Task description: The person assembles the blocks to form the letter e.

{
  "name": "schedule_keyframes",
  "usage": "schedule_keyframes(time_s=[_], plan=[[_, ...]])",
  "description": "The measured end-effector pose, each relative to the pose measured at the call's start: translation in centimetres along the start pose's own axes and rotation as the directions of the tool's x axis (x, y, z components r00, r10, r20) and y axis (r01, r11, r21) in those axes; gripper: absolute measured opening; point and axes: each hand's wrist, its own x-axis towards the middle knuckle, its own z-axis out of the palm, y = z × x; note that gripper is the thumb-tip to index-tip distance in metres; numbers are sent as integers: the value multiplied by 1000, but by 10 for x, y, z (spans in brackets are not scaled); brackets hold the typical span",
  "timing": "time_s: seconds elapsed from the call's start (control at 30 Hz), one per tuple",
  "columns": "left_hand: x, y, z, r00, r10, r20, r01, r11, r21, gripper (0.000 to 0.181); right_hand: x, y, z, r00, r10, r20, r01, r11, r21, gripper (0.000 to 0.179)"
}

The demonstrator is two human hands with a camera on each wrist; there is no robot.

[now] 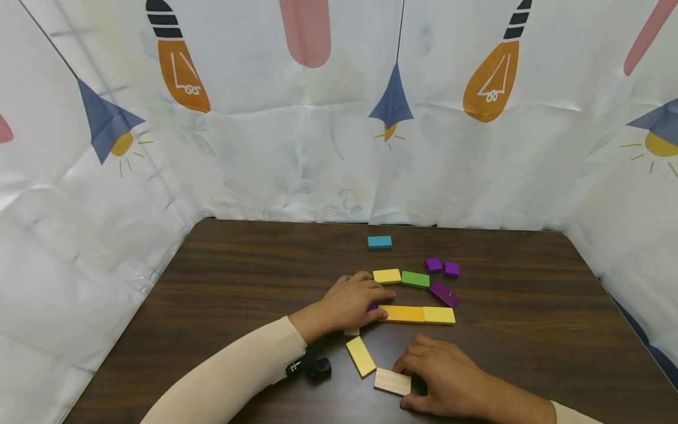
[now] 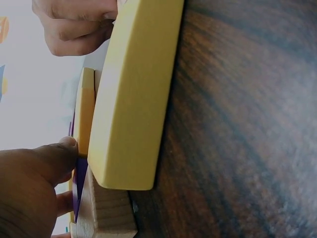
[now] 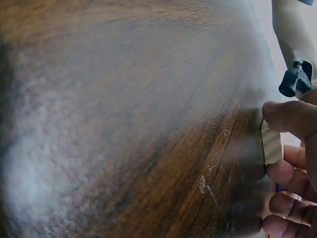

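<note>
In the head view my left hand [image 1: 352, 300] lies over the left end of a row of flat blocks, thumb and index finger about a mostly hidden purple block [image 2: 81, 181]. Its thumb tip meets the end of an orange block [image 1: 401, 314], which abuts a yellow block [image 1: 439, 316]. Lower right, my right hand [image 1: 445, 377] pinches a plain wooden block [image 1: 392, 381] between thumb and fingers. That block's corner is close to a slanted pale-yellow block [image 1: 361, 357]. Another wooden block [image 2: 111, 208] is partly covered below my left hand.
Behind the hands lie a yellow block [image 1: 386, 276], a green block [image 1: 415, 280], a slanted purple block [image 1: 444, 294] and two small purple blocks [image 1: 433, 265]. A blue block [image 1: 379, 242] sits near the far edge of the dark wooden table [image 1: 254, 259]. A patterned cloth [image 1: 296, 159] hangs behind.
</note>
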Motion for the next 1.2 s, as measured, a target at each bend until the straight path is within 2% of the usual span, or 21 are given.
schedule_keyframes(time_s=[0.23,0.53,0.93,1.2], plan=[[0,0,0,1000,3,-5,-3,1000,1,47,1,0,0,1000,-7,-18,7,1000,-2,42],[0,0,1,1000,-2,-8,2,1000,0,46,8,13,-16,997,56,-53,-57,998,-14,48],[0,-1,1,1000,2,-5,-2,1000,-11,46,39,57,-53,972,187,-145,-198,978,-65,53],[0,-1,1,1000,9,-9,-9,1000,0,46,62,84,-75,959,235,-156,-251,964,-89,54]])
